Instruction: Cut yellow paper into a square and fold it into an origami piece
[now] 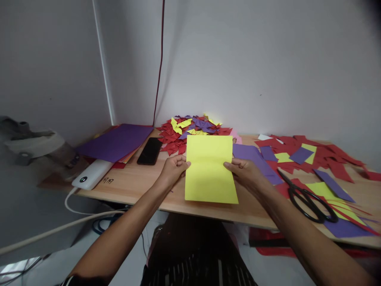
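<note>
A yellow sheet of paper [210, 178] is held up over the front part of the table, with a faint crease running across its middle. My left hand [174, 170] pinches its left edge between thumb and curled fingers. On the opposite edge, my right hand [242, 171] grips it the same way, thumb on the near face. Behind the sheet lies a heap of folded red, purple and yellow paper pieces [172, 141], partly covered by it. Purple paper [253, 157] lies just beyond my right hand.
Black-handled scissors [309, 200] rest on the right among cut red paper pieces [321, 159] and thin strips. Leftward are a black phone [149, 151], a purple sheet stack [119, 141] and a white power bank [93, 174] with a cable. A transparent bottle-like container [59, 155] stands far left.
</note>
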{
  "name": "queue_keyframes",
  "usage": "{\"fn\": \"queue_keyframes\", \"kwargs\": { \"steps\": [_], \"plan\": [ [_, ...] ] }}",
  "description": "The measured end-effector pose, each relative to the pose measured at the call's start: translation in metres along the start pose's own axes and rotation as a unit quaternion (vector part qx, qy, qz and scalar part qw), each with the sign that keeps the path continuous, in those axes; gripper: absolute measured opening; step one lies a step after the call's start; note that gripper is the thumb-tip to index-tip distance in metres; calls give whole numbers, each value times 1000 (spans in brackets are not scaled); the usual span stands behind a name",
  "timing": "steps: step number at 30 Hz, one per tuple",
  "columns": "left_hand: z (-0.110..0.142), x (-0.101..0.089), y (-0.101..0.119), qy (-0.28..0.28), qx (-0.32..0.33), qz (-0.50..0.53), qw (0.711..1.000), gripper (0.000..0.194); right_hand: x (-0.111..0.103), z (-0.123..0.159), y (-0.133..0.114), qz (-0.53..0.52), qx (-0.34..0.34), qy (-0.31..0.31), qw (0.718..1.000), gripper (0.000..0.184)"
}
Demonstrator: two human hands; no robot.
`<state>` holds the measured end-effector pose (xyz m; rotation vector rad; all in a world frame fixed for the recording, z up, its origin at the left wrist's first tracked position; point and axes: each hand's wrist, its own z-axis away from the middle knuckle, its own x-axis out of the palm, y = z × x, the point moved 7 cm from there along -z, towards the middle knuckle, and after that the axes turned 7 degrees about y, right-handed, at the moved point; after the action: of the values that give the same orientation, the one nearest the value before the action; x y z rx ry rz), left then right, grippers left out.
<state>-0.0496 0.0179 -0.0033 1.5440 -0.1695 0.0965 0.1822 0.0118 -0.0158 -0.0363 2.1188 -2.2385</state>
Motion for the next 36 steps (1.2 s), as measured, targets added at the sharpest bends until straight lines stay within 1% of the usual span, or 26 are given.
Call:
{"fn": "queue_keyframes", "kwargs": {
  "steps": [3, 6, 9, 13, 15, 19, 22, 25, 27, 31, 36],
  "plan": [
    [0, -2, -1, -14, 3, 24, 1000, 26, 2, 1, 1, -34, 32, -16, 999, 33],
    [0, -4, 1, -15, 17, 33, 999, 20, 1, 0, 0, -64, 30, -11, 997, 31],
    [0, -7, 1, 10, 15, 37, 999, 15, -1, -1, 0, -74, 39, 14, 996, 33],
    [-3, -9, -6, 34, -17, 61, 997, 14, 1, 1, -2, -75, 61, 31, 995, 31],
    [-4, -8, -9, 32, -31, 77, 996, 15, 2, 0, -3, -76, 55, 32, 995, 28],
    [-5, -5, -12, 20, -48, 99, 994, 15, -1, -3, 1, -77, 21, 23, 997, 23],
    [-5, -4, -13, 12, -56, 101, 993, 14, -1, -3, 4, -81, 25, 24, 996, 20],
    [-5, -3, -12, 9, -52, 108, 993, 14, 2, -1, 4, -85, 53, 27, 995, 21],
    [-5, -3, -11, 10, -44, 110, 993, 14, 3, 0, 2, -86, 59, 34, 994, 22],
    [-5, -3, -10, 21, -34, 101, 994, 11, 3, 1, -2, -89, 42, 37, 994, 22],
    [-5, -4, -8, 32, -18, 79, 996, 10, 2, -1, 0, -88, 9, 29, 996, 22]
  ]
}}
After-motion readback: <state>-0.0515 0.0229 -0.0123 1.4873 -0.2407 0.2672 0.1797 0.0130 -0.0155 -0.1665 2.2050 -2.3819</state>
